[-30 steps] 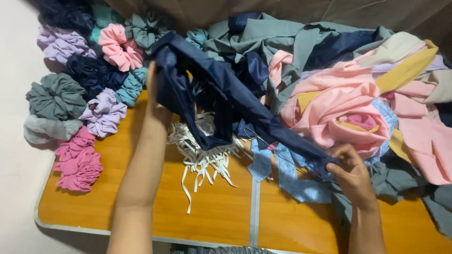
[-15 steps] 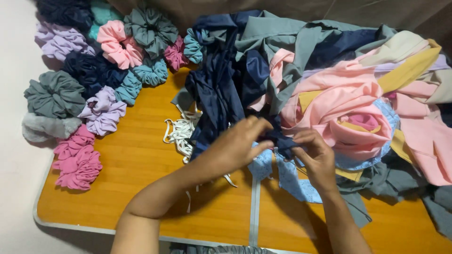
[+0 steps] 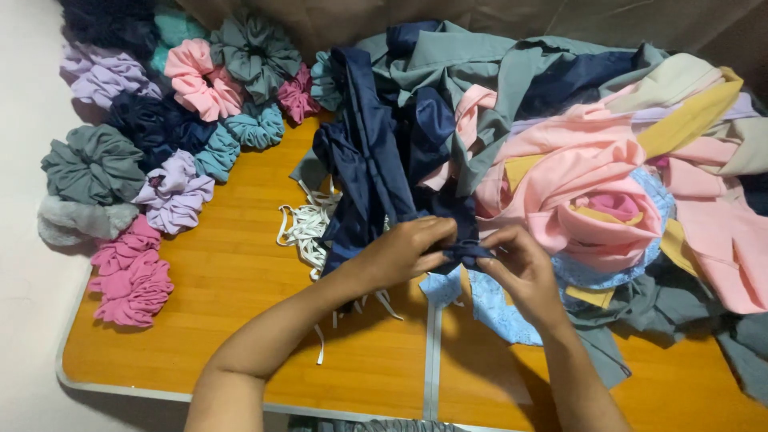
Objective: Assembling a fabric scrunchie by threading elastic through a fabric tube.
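Two hands meet at the near end of the navy fabric strip (image 3: 376, 172): left hand (image 3: 404, 252) and right hand (image 3: 516, 268) both pinch it, equally close. Its long axis runs away from them, just right of the white elastic pile (image 3: 308, 228).

A: Both hands meet at mid-table. Left hand (image 3: 408, 248) and right hand (image 3: 516, 260) each pinch the near end of a navy fabric strip (image 3: 376, 172), fingertips almost touching.

B: Noted. Surroundings?

A: White elastic bands (image 3: 308, 228) lie just left of the strip. Finished scrunchies (image 3: 172, 188) cluster at far left of the wooden table (image 3: 224, 304). Pile of pink, grey and yellow cloth (image 3: 592, 184) at right.
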